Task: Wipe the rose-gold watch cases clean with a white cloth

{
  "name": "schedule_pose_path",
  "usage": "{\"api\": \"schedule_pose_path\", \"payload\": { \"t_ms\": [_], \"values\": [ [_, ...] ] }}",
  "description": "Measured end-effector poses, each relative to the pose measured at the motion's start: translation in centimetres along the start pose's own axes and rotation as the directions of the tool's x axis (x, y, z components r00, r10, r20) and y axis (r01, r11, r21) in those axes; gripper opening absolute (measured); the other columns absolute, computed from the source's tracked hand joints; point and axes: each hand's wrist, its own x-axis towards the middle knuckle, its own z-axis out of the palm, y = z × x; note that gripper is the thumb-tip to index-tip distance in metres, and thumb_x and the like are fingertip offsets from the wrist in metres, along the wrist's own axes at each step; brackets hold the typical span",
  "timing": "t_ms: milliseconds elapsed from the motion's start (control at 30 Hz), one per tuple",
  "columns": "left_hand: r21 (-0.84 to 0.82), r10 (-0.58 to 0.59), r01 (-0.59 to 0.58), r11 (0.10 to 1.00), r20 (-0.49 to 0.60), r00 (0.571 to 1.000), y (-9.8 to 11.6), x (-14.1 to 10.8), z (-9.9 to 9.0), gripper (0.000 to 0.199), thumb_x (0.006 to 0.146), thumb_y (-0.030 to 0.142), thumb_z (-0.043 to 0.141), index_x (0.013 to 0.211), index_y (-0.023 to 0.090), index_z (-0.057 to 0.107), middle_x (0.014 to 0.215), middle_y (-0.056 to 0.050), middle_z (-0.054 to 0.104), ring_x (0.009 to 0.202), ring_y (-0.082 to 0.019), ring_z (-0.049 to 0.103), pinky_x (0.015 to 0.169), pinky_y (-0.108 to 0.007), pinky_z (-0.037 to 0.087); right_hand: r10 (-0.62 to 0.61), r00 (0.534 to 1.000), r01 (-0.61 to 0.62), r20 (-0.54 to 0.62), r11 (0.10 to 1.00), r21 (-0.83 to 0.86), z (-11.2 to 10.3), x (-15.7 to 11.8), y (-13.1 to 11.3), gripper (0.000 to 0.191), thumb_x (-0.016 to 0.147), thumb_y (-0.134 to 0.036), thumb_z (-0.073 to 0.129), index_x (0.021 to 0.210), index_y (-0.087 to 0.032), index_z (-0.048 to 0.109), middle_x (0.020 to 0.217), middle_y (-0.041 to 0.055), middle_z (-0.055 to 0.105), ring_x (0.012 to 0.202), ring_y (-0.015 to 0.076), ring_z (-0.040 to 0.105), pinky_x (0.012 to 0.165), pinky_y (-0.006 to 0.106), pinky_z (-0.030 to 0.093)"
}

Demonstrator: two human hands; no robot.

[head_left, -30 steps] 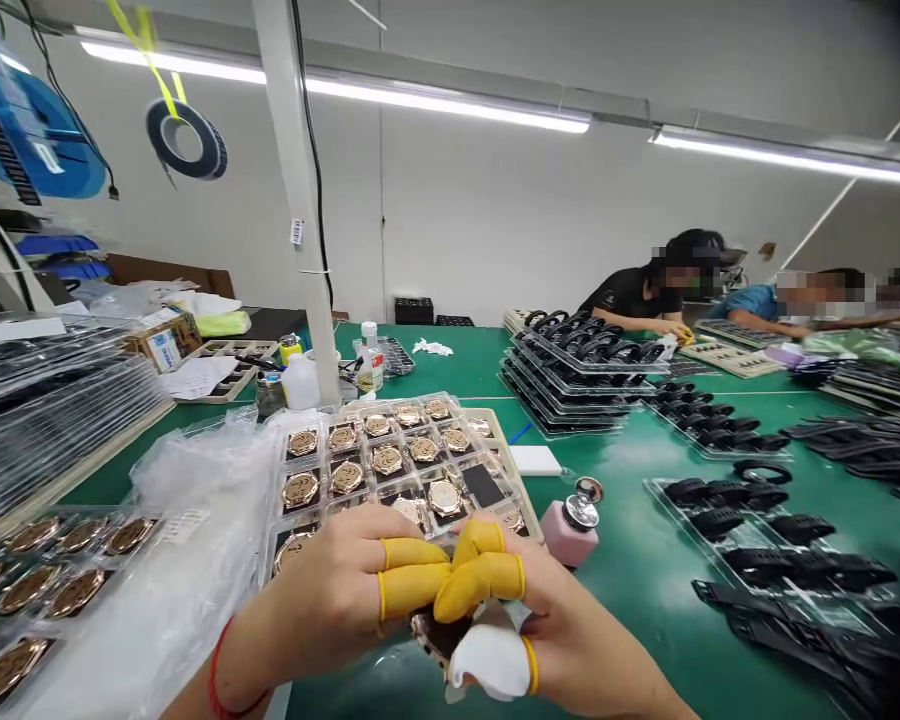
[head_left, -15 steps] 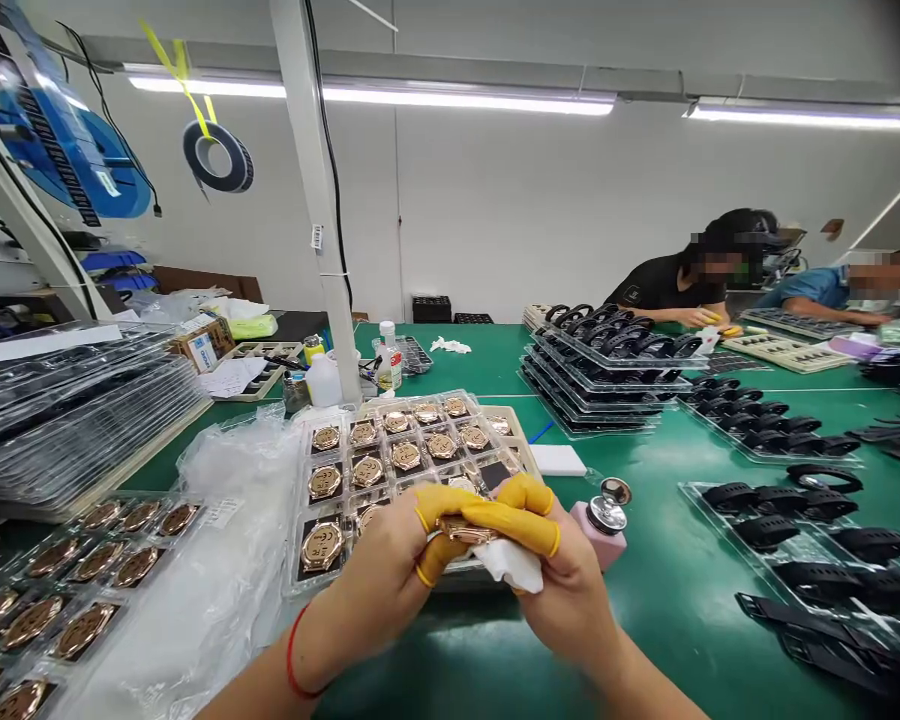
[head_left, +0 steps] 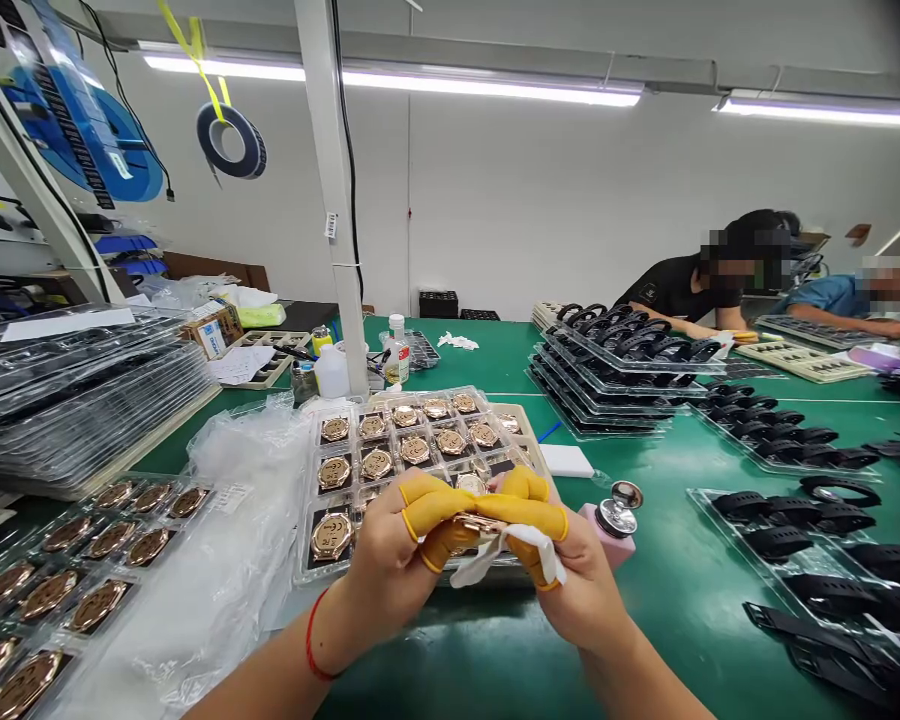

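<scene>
Between my two hands, a rose-gold watch case (head_left: 480, 522) is held edge-on above the front of a clear tray. My left hand (head_left: 409, 540), in yellow finger cots, grips its left side. My right hand (head_left: 562, 550), also in yellow finger cots, is closed on the case's right side with a white wipe (head_left: 484, 562) pinched against it. Most of the case is hidden by my fingers. Just beyond lies the clear compartment tray (head_left: 307, 520), with several rose-gold watch cases (head_left: 332, 537) lying back up in it.
At the right of my hands stands a pink pump bottle (head_left: 613, 530) beside a white block (head_left: 566, 461). Plastic bags (head_left: 217, 570) and another tray of watch cases (head_left: 99, 605) lie left. Stacked trays of black straps (head_left: 607, 385) stand right. Co-workers (head_left: 682, 285) sit beyond.
The white wipe has shifted and now hangs lower and wider beneath the watch case. My fingers have moved slightly on the case. The whole view has turned a little left.
</scene>
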Motion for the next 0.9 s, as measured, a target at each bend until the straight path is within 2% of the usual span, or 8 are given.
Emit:
{"api": "schedule_pose_path", "payload": {
  "t_ms": [200,333,433,533,600,700,800,900],
  "values": [
    [-0.280,-0.202,0.177,0.944,-0.060,0.978,-0.2,-1.2,1.5,0.012,0.090,0.021,0.063,0.101,0.025,0.066,0.088,-0.001,0.071,0.081,-0.013,0.065,0.075,-0.021,0.052,-0.202,0.972,0.149,-0.122,0.925,-0.349,0.6,-0.4,-0.3,0.039,0.090,-0.013,0.052,0.122,-0.034,0.061,0.096,0.0034,0.059,0.089,0.0171,0.056,0.076,0.028,0.053],
    [-0.380,-0.295,0.293,0.877,0.053,0.954,-0.3,-1.7,1.9,0.014,0.092,0.022,0.060,0.105,0.025,0.064,0.095,-0.002,0.071,0.085,-0.014,0.068,0.078,-0.021,0.054,-0.353,0.922,0.250,-0.162,0.858,-0.449,1.0,-0.8,0.0,0.042,0.086,-0.012,0.058,0.123,-0.032,0.060,0.092,0.0039,0.056,0.088,0.0203,0.055,0.075,0.034,0.052],
    [-0.229,-0.274,0.287,0.930,0.086,0.958,-0.3,-1.3,1.1,0.022,0.092,0.018,0.057,0.113,0.024,0.058,0.100,-0.003,0.070,0.090,-0.014,0.068,0.081,-0.022,0.054,-0.391,0.909,0.262,-0.144,0.806,-0.531,0.8,-0.9,0.4,0.043,0.086,-0.010,0.055,0.124,-0.029,0.060,0.095,0.0054,0.056,0.091,0.0215,0.055,0.081,0.040,0.050],
    [0.050,-0.099,0.096,0.994,0.080,0.992,0.0,-0.6,-0.1,0.028,0.090,0.013,0.056,0.117,0.022,0.055,0.108,-0.006,0.069,0.099,-0.017,0.065,0.089,-0.028,0.052,-0.408,0.909,0.292,-0.085,0.769,-0.569,0.6,-0.8,0.5,0.041,0.087,-0.009,0.050,0.121,-0.027,0.063,0.096,0.0051,0.058,0.091,0.0207,0.055,0.091,0.044,0.046],
    [0.176,-0.037,0.019,0.984,0.103,0.994,0.2,-0.3,-0.4,0.024,0.090,0.012,0.056,0.112,0.021,0.058,0.105,-0.007,0.068,0.096,-0.018,0.063,0.085,-0.030,0.052,-0.312,0.946,0.234,-0.087,0.844,-0.483,0.6,-0.7,0.6,0.034,0.090,-0.014,0.047,0.114,-0.028,0.067,0.093,0.0050,0.060,0.091,0.0207,0.056,0.093,0.044,0.045],
    [0.226,-0.061,0.037,0.974,0.099,0.993,0.2,-0.3,0.1,0.012,0.089,0.013,0.057,0.099,0.020,0.062,0.084,-0.004,0.067,0.074,-0.016,0.060,0.065,-0.027,0.050,0.061,0.978,-0.084,-0.200,0.990,-0.113,0.9,-0.4,0.7,0.024,0.094,-0.032,0.049,0.106,-0.026,0.069,0.086,0.0066,0.065,0.086,0.0217,0.062,0.080,0.038,0.053],
    [0.134,-0.075,0.064,0.989,0.085,0.994,0.0,-0.7,1.3,0.017,0.088,0.011,0.056,0.101,0.019,0.063,0.081,-0.004,0.067,0.070,-0.017,0.060,0.062,-0.027,0.049,0.402,0.885,-0.328,-0.237,0.897,0.296,1.3,-0.1,1.1,0.035,0.085,-0.051,0.060,0.103,-0.023,0.069,0.075,0.0063,0.068,0.075,0.0234,0.066,0.069,0.036,0.056],
    [-0.069,-0.151,0.161,0.984,0.129,0.980,-0.2,-0.9,2.1,0.018,0.088,0.011,0.056,0.102,0.020,0.064,0.092,-0.006,0.071,0.081,-0.017,0.065,0.073,-0.028,0.053,0.507,0.854,-0.396,-0.120,0.782,0.482,1.7,0.3,1.4,0.041,0.077,-0.058,0.066,0.095,-0.022,0.071,0.072,0.0056,0.069,0.072,0.0239,0.068,0.068,0.037,0.058]
  ]
}}
